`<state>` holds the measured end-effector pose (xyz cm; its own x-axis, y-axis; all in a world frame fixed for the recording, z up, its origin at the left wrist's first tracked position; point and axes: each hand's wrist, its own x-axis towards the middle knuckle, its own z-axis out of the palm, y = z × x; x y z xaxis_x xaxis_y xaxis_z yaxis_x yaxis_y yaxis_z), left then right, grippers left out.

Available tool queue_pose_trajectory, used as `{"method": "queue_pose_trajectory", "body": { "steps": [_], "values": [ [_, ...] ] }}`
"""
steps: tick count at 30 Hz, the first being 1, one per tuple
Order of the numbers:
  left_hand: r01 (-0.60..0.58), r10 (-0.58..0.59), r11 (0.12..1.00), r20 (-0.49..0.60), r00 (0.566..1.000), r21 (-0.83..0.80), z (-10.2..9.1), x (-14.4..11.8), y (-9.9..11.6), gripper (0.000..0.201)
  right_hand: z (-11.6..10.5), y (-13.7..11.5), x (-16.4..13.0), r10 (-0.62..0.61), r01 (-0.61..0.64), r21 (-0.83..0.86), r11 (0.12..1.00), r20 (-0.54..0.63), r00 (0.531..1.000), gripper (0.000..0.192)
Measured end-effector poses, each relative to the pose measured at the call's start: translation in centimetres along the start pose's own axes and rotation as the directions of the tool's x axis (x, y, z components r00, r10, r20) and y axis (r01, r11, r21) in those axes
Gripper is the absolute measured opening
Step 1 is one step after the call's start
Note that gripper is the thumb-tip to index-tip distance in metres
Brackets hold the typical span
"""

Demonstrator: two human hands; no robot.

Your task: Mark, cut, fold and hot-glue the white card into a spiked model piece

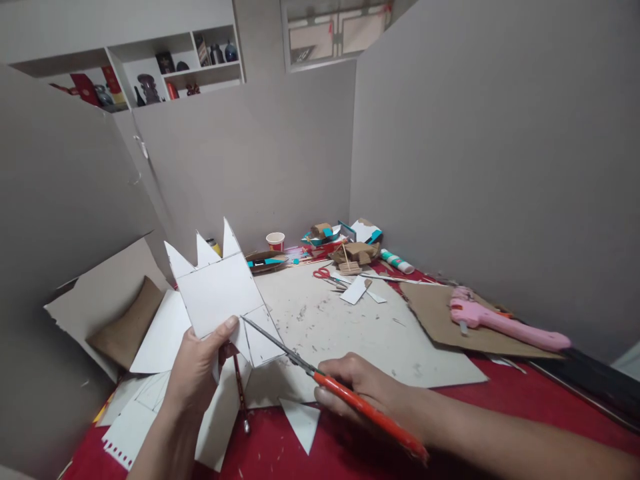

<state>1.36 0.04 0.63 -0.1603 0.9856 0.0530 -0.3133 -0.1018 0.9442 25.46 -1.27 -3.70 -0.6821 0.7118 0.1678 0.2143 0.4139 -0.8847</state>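
Observation:
My left hand (205, 360) is closed on a white card cutout (215, 293), its thumb on the front face near the lower edge. Three pointed spikes rise along the card's top, and pencil lines mark its surface, including a box at the lower right. A pair of scissors (345, 393) with red-orange handles is in my right hand (360, 383). Their blades lie across the card's lower right part, the tip close to my left thumb. Below the cutout lie a dark patterned pencil (241, 393) and a loose white triangle (303, 423) of card.
A white board (350, 347) covers much of the red cloth (500, 413). Red-handled scissors (327, 275) and card scraps (357, 290) lie farther back. On the right, a pink long-handled tool (510, 323) rests on brown cardboard (430, 313). A paper cup (275, 241) stands by the wall.

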Motion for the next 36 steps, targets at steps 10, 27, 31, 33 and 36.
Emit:
{"method": "queue_pose_trajectory", "body": {
  "steps": [10, 27, 31, 33, 36],
  "values": [
    [0.023, -0.023, 1.0, 0.028, 0.999, -0.005, -0.1, 0.2, 0.2, 0.03, -0.3, -0.1, -0.3, -0.01, -0.007, 0.189, 0.982, 0.087, 0.996, 0.054],
    [-0.019, 0.019, 0.999, -0.014, 1.0, -0.036, 0.3, -0.3, 0.3, 0.029, -0.6, 0.4, -0.2, -0.005, -0.043, 0.262, 0.964, 0.18, 0.984, 0.068],
    [-0.03, 0.028, 0.998, -0.028, 0.999, -0.047, 0.5, -0.4, 0.5, 0.032, -0.6, 0.5, -0.2, -0.03, -0.012, 0.237, 0.972, 0.171, 0.985, 0.066],
    [-0.042, 0.04, 0.998, -0.043, 0.998, -0.053, 0.6, -0.4, 0.5, 0.033, -0.6, 0.6, -0.2, -0.055, 0.021, 0.219, 0.975, 0.15, 0.987, 0.065],
    [-0.057, 0.052, 0.997, -0.072, 0.996, -0.06, 0.8, -0.5, 0.5, 0.033, -0.4, 0.6, -0.2, -0.064, 0.037, 0.208, 0.978, 0.125, 0.99, 0.065]
  ]
}}
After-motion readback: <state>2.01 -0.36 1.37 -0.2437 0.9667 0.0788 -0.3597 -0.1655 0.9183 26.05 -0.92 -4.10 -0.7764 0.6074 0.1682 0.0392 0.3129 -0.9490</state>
